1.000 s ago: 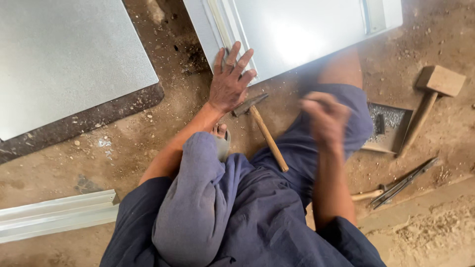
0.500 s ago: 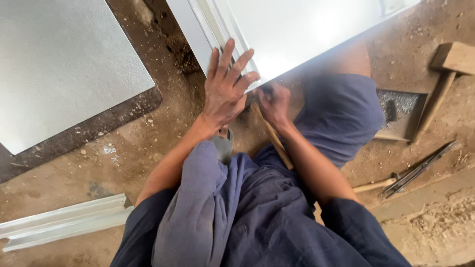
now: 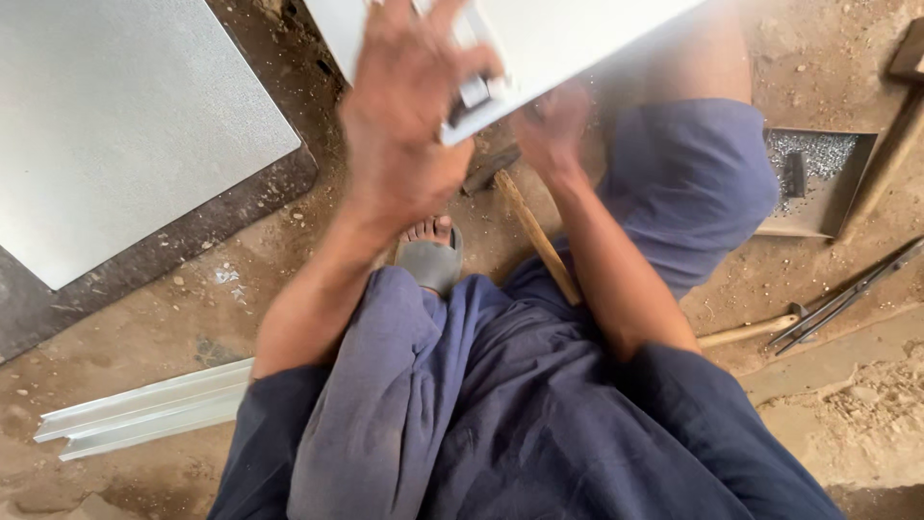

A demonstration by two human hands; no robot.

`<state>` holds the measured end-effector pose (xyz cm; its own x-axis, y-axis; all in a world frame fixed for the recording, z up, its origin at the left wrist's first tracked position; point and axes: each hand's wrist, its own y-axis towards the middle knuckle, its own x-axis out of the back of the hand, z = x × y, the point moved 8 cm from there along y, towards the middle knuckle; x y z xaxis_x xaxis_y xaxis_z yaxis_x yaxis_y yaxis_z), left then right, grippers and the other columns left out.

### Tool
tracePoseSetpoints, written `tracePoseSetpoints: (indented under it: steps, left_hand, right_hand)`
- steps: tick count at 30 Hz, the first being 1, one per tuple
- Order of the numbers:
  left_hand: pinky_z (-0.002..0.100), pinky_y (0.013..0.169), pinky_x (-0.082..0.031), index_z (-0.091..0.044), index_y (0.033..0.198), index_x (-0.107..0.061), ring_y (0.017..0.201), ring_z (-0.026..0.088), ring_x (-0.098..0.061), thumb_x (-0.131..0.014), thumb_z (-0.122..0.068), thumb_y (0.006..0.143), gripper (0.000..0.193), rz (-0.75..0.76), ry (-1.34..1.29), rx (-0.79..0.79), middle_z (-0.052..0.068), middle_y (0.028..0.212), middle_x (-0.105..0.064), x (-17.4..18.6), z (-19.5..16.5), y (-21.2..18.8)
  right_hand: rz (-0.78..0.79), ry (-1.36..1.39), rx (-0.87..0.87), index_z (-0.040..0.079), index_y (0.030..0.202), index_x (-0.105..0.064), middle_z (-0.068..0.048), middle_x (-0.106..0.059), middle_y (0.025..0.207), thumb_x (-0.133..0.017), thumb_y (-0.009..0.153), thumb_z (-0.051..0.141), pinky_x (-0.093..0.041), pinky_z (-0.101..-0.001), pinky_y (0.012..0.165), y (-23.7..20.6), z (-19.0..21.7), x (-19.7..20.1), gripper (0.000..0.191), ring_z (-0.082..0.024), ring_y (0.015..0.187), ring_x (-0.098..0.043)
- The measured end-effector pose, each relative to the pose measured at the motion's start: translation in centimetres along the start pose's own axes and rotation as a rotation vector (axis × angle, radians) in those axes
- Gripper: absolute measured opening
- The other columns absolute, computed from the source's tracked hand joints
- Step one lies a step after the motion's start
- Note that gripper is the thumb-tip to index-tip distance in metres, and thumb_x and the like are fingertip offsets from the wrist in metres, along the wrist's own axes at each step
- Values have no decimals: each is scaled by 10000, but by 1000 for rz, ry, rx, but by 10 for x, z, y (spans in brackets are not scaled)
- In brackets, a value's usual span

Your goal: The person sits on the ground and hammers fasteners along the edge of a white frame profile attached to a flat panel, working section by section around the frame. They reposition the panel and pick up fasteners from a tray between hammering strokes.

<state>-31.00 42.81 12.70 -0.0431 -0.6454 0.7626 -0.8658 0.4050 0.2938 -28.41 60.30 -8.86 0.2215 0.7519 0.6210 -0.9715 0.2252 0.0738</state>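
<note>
Head view: left hand (image 3: 409, 125) spread over the corner of a white framed panel (image 3: 558, 39) at the top edge, fingers curled on its rim. Right hand (image 3: 553, 130) blurred just under that corner, touching it; how far open, cannot tell. Hammer (image 3: 525, 217) lying on the dirt floor (image 3: 144, 318) beneath. Grey sheet (image 3: 125, 116) top left, metal strips (image 3: 144, 409) lower left.
</note>
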Motion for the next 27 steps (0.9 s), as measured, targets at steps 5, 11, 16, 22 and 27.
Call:
tracePoseSetpoints:
  steps: [5, 11, 16, 22, 27]
  left_hand:
    - [473, 1368, -41, -274, 1072, -666, 1626, 207, -82, -650, 87, 925, 390, -64, 136, -185, -80, 1651, -391, -106, 42, -61]
    - [428, 1389, -20, -296, 1067, -647, 1638, 185, -75, -641, 80, 988, 385, -120, 160, -181, -120, 1673, -361, -140, 72, -94]
    - [436, 1391, -41, -301, 1073, -652, 1635, 183, -83, -629, 95, 982, 406, -86, 169, -157, -110, 1675, -373, -135, 64, -92]
    - [482, 1382, -59, -253, 1089, -664, 1626, 226, -116, -618, 104, 926, 395, -82, 148, -146, -99, 1669, -381, -132, 59, -92]
    - [539, 1375, -99, -211, 1108, -669, 1622, 285, -118, -670, 67, 939, 325, -48, 207, -159, -24, 1655, -393, -132, 60, -96]
  right_hand:
    - [407, -61, 212, -15, 1006, -690, -276, -609, 1091, -841, 734, 250, -503, -479, 752, -115, -5, 7, 408, -417, 929, -603]
    - [775, -87, -133, -44, 946, -608, -215, -594, 948, -777, 889, 245, -475, -481, 790, -161, -9, 50, 340, -372, 901, -585]
    - [820, 204, -484, 12, 1204, -649, -142, -524, 746, -682, 898, 213, -399, -378, 579, -150, 37, 144, 368, -196, 649, -479]
    - [473, 353, -203, -12, 1146, -627, -47, -545, 816, -501, 1066, 214, -450, -298, 602, -102, 79, 136, 271, -113, 686, -509]
    - [325, 186, -196, -30, 862, -571, -104, -511, 684, -475, 1107, 187, -417, -355, 578, -73, 66, 98, 341, -168, 624, -476]
